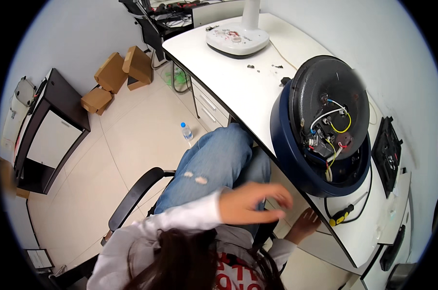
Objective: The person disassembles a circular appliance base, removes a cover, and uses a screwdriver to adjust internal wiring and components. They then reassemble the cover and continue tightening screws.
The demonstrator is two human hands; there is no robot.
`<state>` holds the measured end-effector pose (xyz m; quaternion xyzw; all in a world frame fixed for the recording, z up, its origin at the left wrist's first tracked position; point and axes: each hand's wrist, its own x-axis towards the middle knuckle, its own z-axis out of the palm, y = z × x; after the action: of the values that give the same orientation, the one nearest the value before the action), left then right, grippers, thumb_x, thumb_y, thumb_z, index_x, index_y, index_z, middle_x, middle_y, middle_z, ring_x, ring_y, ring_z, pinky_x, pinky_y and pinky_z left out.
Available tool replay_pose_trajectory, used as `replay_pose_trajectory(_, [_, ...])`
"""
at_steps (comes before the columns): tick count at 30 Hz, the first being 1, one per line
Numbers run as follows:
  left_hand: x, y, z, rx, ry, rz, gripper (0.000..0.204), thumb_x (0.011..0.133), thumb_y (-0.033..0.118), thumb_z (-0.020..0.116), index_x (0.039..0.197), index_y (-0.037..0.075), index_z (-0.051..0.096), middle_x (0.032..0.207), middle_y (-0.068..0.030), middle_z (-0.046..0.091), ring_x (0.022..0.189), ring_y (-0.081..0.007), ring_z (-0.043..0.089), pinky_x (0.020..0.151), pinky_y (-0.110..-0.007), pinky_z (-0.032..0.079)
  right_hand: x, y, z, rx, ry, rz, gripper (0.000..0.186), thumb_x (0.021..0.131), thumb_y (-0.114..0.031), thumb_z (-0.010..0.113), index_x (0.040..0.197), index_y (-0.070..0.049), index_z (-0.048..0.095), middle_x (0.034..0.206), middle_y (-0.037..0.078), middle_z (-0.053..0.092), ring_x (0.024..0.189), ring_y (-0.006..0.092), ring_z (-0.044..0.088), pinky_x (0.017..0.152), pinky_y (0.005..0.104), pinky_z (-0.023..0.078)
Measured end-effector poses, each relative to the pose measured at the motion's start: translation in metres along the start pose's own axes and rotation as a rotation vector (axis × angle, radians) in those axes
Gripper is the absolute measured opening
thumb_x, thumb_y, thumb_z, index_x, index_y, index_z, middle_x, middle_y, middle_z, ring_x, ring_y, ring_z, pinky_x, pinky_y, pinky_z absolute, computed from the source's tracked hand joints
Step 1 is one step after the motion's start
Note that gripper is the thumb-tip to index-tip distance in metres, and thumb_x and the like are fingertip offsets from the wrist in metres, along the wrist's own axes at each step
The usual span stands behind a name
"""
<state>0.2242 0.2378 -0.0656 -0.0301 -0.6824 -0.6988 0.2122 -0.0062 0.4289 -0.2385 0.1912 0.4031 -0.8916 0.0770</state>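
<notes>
My left hand (250, 203) is raised over my lap, slightly blurred, its fingers curved and apart with nothing in them. At the near edge of the white desk (250, 94), my right hand (305, 224) has its fingers stretched out and holds nothing I can see. In front of both hands stands an opened round appliance with a dark blue housing (282, 145). Its black metal inner part (308, 82) is tilted up, baring white, yellow, blue and red wires. A yellow and black screwdriver (342, 215) lies beside it on the desk, next to a black cord (366, 205).
An open black tool case (387, 157) lies near the wall. A white stand base (238, 38) and small dark bits (251, 66) are farther back. Cardboard boxes (110, 72), a water bottle (186, 131) and a dark cabinet (59, 121) stand on the floor. My chair's armrest (134, 195) is at left.
</notes>
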Motion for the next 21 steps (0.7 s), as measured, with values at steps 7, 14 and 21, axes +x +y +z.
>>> replay_pose_trajectory(7, [-0.051, 0.078, -0.054, 0.701, 0.704, 0.101, 0.027, 0.087, 0.012, 0.064, 0.111, -0.001, 0.063, 0.108, -0.0111, 0.067, 0.105, -0.0207, 0.062, 0.098, -0.034, 0.045, -0.019, -0.031, -0.004, 0.011, -0.405, -0.094, 0.041, 0.103, -0.024, 0.043, 0.135, -0.001, 0.050, 0.137, 0.016, 0.054, 0.127, 0.0275, 0.050, 0.112, 0.0396, 0.039])
replay_pose_trajectory(14, [-0.037, 0.101, -0.078, 0.804, 0.895, 0.263, 0.025, 0.087, 0.008, 0.064, 0.110, 0.000, 0.064, 0.109, -0.0088, 0.068, 0.103, -0.0196, 0.064, 0.098, -0.034, 0.045, -0.022, -0.051, -0.015, -0.079, -0.311, -0.309, 0.024, 0.099, -0.015, 0.046, 0.122, -0.008, 0.050, 0.113, 0.007, 0.061, 0.108, 0.0197, 0.060, 0.101, 0.0364, 0.047])
replay_pose_trajectory(21, [-0.009, 0.069, -0.110, 1.139, 0.893, 0.256, 0.020, 0.081, 0.011, 0.067, 0.101, 0.006, 0.067, 0.095, -0.0090, 0.067, 0.083, -0.0247, 0.064, 0.072, -0.035, 0.050, -0.101, -0.070, 0.021, -0.590, -0.688, -0.095, 0.016, 0.096, -0.013, 0.054, 0.109, -0.006, 0.059, 0.101, 0.009, 0.067, 0.090, 0.0165, 0.064, 0.074, 0.0245, 0.046])
